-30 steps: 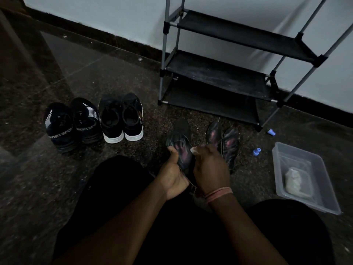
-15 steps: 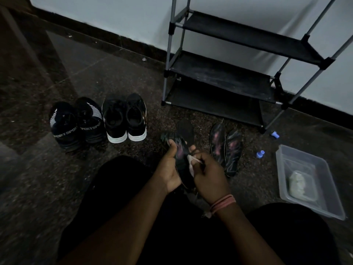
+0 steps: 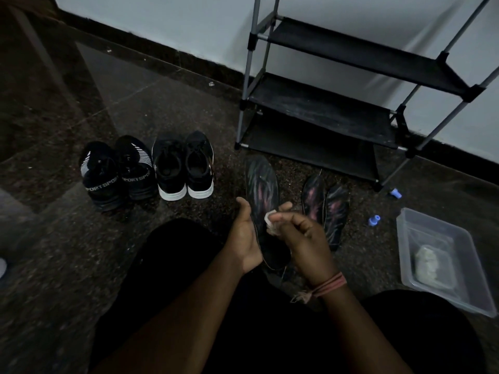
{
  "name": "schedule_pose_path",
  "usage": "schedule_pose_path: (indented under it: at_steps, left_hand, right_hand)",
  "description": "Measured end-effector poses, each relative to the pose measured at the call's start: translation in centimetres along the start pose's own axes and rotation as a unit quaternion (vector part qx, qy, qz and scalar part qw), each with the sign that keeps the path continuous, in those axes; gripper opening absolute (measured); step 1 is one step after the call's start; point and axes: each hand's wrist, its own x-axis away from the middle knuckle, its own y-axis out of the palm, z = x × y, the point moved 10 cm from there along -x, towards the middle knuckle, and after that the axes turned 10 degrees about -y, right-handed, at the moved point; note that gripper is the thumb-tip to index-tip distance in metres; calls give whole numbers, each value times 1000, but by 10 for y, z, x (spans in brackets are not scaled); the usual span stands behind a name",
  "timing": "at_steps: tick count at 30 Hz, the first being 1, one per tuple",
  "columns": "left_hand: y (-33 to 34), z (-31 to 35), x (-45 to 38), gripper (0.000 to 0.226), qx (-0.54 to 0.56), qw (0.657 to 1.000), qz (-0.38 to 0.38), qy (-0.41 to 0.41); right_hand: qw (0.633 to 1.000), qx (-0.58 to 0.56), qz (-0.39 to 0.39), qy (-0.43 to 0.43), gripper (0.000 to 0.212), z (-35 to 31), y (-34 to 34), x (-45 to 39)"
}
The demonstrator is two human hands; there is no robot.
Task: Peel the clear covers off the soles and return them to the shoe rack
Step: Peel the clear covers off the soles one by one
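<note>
Clear cover (image 3: 271,222) is pinched by right hand (image 3: 302,238) fingers while left hand (image 3: 244,238) grips the sole (image 3: 263,190) steady, just before the shoe rack (image 3: 337,117), probably for peeling.

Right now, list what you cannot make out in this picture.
- Lower end of the held sole: covered by the left hand and right hand, head view.
- Pale scrap the right hand pinches: too small and dim to identify.
- Lump in the plastic tub: blurred by the tub's cloudy walls.
- Shoe rack: top cut off by the frame edge.
</note>
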Motion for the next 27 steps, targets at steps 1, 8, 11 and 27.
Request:
schedule_pose_path:
  at_steps: [1,8,11,27]
  left_hand:
    - [0,1,2,103,4,1000,1,10]
    - [-2,19,15,72,11,997,25,77]
    - [1,16,15,93,-12,997,22,77]
    - [-3,9,1,106,-36,998,25,50]
  right_hand:
    - [998,53,-11,-29,11,-3,0,-1]
    - [950,273,-114,-104,26,-1,23,7]
    - [933,319,-124,-108,28,-1,28,7]
    - [933,316,-114,-128,19,-3,35,11]
